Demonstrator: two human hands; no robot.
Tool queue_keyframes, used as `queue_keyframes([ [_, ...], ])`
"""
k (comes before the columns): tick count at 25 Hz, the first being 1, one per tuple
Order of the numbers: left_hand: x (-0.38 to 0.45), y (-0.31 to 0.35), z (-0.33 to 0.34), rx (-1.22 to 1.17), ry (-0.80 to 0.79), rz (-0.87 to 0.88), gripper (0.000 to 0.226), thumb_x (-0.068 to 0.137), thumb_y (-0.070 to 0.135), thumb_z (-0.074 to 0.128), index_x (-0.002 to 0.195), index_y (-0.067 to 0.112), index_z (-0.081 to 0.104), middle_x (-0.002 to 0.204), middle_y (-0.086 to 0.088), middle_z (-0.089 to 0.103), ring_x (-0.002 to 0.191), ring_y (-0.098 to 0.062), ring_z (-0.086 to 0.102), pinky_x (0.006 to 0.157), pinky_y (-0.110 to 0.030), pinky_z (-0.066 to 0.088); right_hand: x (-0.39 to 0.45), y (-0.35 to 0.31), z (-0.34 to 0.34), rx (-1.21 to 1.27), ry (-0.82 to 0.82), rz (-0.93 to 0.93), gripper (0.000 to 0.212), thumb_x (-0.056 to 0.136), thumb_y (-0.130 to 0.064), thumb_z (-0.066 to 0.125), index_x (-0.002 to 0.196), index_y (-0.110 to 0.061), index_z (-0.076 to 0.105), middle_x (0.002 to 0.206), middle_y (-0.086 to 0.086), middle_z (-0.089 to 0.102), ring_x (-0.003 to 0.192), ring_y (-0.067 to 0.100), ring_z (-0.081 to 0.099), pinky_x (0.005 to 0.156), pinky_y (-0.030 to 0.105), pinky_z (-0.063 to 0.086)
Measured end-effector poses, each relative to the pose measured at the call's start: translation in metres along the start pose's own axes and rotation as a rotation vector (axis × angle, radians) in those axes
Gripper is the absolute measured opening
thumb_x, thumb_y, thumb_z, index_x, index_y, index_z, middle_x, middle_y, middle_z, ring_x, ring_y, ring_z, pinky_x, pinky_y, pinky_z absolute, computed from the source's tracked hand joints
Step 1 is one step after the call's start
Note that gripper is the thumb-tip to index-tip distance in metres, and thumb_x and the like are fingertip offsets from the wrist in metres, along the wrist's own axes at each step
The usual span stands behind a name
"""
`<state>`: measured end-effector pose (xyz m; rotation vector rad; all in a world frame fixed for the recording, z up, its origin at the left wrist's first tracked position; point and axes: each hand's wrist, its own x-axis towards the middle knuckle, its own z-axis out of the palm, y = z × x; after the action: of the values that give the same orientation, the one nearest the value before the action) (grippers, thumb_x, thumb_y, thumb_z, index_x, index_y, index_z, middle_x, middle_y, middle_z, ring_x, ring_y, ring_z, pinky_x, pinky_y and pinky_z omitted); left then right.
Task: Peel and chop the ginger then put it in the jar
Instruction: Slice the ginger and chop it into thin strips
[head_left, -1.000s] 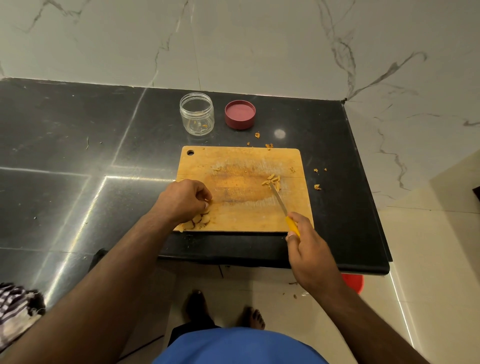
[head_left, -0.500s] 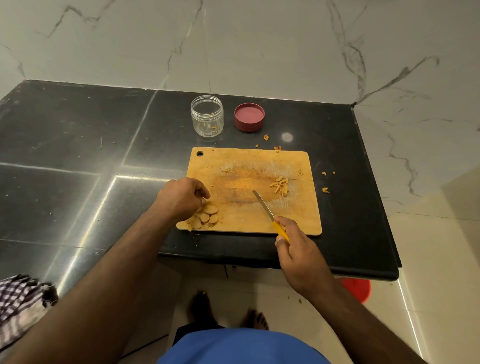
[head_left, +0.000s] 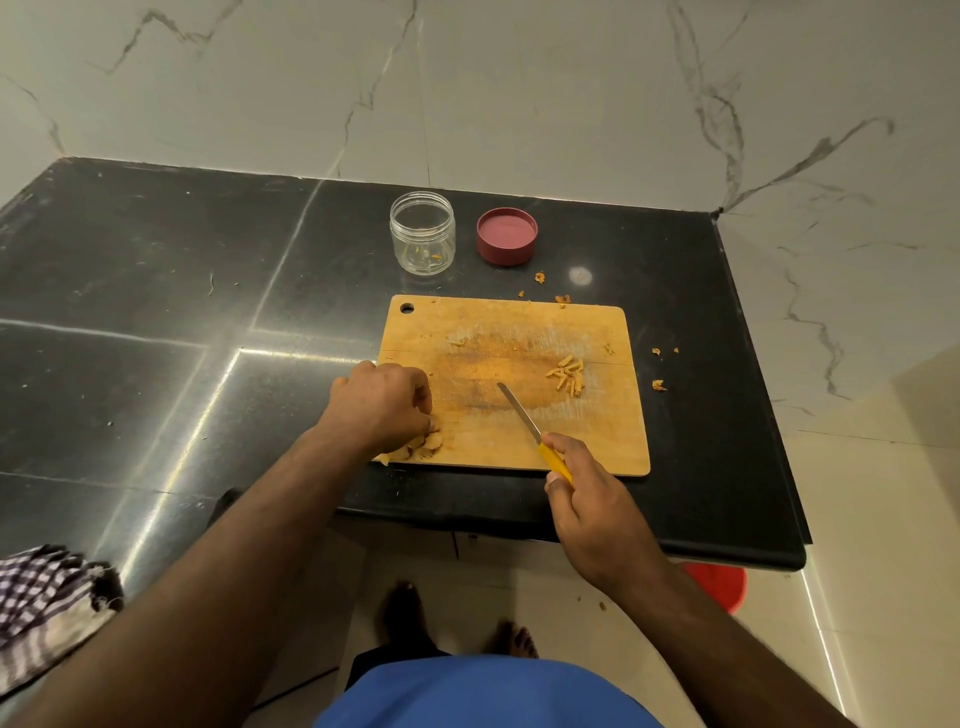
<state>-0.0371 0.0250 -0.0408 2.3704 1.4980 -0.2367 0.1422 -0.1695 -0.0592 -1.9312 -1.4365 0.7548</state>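
Wooden cutting board (head_left: 597, 441) lies on the black stone counter (head_left: 156, 312), its long axis left to right, hanging hole at the far-left corner. On its right half sits a small heap of chopped ginger sticks (head_left: 567, 375), most of them pointing away from the person. Ginger slices (head_left: 423, 444) lie at the near-left corner, partly under the left hand (head_left: 382, 410), whose knuckles are up and whose fingers are curled down onto the slices.

A knife (head_left: 519, 410) with a yellow handle runs diagonally, its tip aimed far-left toward the board's stained middle. The right hand (head_left: 592, 499) wraps closed around the handle at the board's near edge, wrist angled back toward the body.

Compared with half a second ago, the left hand covers more of the slices, while the knife holds nearly the same slant.

Beyond the board stands the clear open jar (head_left: 422, 233), a few bits inside, with its maroon lid (head_left: 506, 236) just to the right, apart from it. Scraps (head_left: 658, 384) dot the counter off the board's right edge.
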Motion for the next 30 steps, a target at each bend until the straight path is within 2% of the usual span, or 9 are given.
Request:
queue_keyframes([
  [2, 0.001, 0.002, -0.002, -0.098, -0.022, 0.002, 0.011, 0.087, 0.036, 0.069, 0.085, 0.03, 0.06, 0.089, 0.01, 0.063, 0.093, -0.014, 0.056, 0.077, -0.034, 0.047, 0.0, 0.001, 0.0, 0.001, 0.005, 0.0, 0.038, 0.104, -0.021, 0.043, 0.142, -0.028, 0.042, 0.085, -0.022, 0.048, 0.078, -0.016, 0.05, 0.062, 0.005, 0.038],
  [5, 0.002, 0.012, -0.004, -0.393, 0.009, 0.003, 0.007, 0.091, 0.026, 0.067, 0.094, 0.025, 0.061, 0.089, 0.008, 0.062, 0.084, -0.011, 0.059, 0.061, -0.025, 0.045, 0.001, 0.003, 0.0, 0.007, 0.019, 0.02, 0.039, 0.104, -0.022, 0.042, 0.142, -0.029, 0.041, 0.084, -0.024, 0.047, 0.072, -0.01, 0.05, 0.061, 0.006, 0.038],
  [11, 0.021, 0.051, 0.005, -0.587, -0.029, 0.041, 0.016, 0.092, 0.02, 0.07, 0.106, 0.026, 0.071, 0.095, 0.01, 0.064, 0.09, -0.008, 0.06, 0.068, -0.024, 0.048, 0.001, 0.007, -0.009, 0.036, 0.048, 0.059, 0.039, 0.104, -0.02, 0.043, 0.143, -0.028, 0.041, 0.078, -0.019, 0.045, 0.067, -0.015, 0.051, 0.054, 0.009, 0.039],
  [14, 0.032, 0.056, 0.007, -0.536, 0.039, 0.03, 0.028, 0.094, 0.02, 0.067, 0.122, 0.024, 0.068, 0.105, 0.006, 0.066, 0.091, -0.009, 0.059, 0.075, -0.024, 0.049, -0.001, 0.008, -0.01, 0.043, 0.044, 0.069, 0.04, 0.104, -0.021, 0.042, 0.143, -0.029, 0.04, 0.079, -0.018, 0.046, 0.07, -0.013, 0.053, 0.056, 0.013, 0.042],
  [17, 0.037, 0.052, 0.007, -0.441, 0.112, 0.007, 0.032, 0.095, 0.015, 0.065, 0.126, 0.021, 0.066, 0.106, 0.006, 0.063, 0.094, -0.01, 0.055, 0.074, -0.021, 0.043, -0.003, 0.014, -0.011, 0.048, 0.058, 0.091, 0.039, 0.105, -0.022, 0.042, 0.143, -0.029, 0.04, 0.076, -0.016, 0.046, 0.067, -0.009, 0.053, 0.053, 0.013, 0.04],
  [21, 0.037, 0.041, 0.005, -0.305, 0.036, 0.082, 0.032, 0.094, 0.02, 0.067, 0.125, 0.02, 0.065, 0.108, 0.003, 0.065, 0.093, -0.011, 0.057, 0.072, -0.022, 0.045, -0.002, 0.014, -0.011, 0.043, 0.05, 0.093, 0.04, 0.105, -0.023, 0.042, 0.144, -0.03, 0.039, 0.075, -0.019, 0.043, 0.063, -0.005, 0.05, 0.056, 0.012, 0.04],
  [24, 0.036, 0.04, 0.008, -0.266, 0.01, 0.142, 0.034, 0.091, 0.024, 0.071, 0.124, 0.021, 0.064, 0.117, 0.002, 0.065, 0.093, -0.008, 0.055, 0.073, -0.02, 0.044, 0.001, 0.011, -0.009, 0.015, 0.039, 0.081, 0.042, 0.105, -0.025, 0.041, 0.147, -0.03, 0.035, 0.093, -0.018, 0.051, 0.067, -0.005, 0.045, 0.061, 0.009, 0.041],
  [27, 0.035, 0.046, 0.014, -0.343, 0.042, 0.122, 0.041, 0.089, 0.028, 0.073, 0.129, 0.023, 0.062, 0.117, 0.002, 0.061, 0.092, -0.008, 0.055, 0.075, -0.021, 0.043, 0.006, 0.01, -0.006, 0.001, 0.02, 0.074, 0.045, 0.105, -0.025, 0.04, 0.149, -0.028, 0.034, 0.118, -0.006, 0.057, 0.075, -0.007, 0.045, 0.063, 0.004, 0.038],
  [30, 0.034, 0.053, 0.02, -0.397, 0.09, 0.089, 0.033, 0.091, 0.027, 0.071, 0.123, 0.021, 0.067, 0.114, 0.001, 0.065, 0.093, -0.008, 0.056, 0.075, -0.022, 0.043, 0.01, 0.006, -0.005, -0.006, 0.014, 0.037, 0.045, 0.105, -0.02, 0.039, 0.15, -0.023, 0.035, 0.126, 0.001, 0.057, 0.079, -0.008, 0.046, 0.067, 0.001, 0.036],
])
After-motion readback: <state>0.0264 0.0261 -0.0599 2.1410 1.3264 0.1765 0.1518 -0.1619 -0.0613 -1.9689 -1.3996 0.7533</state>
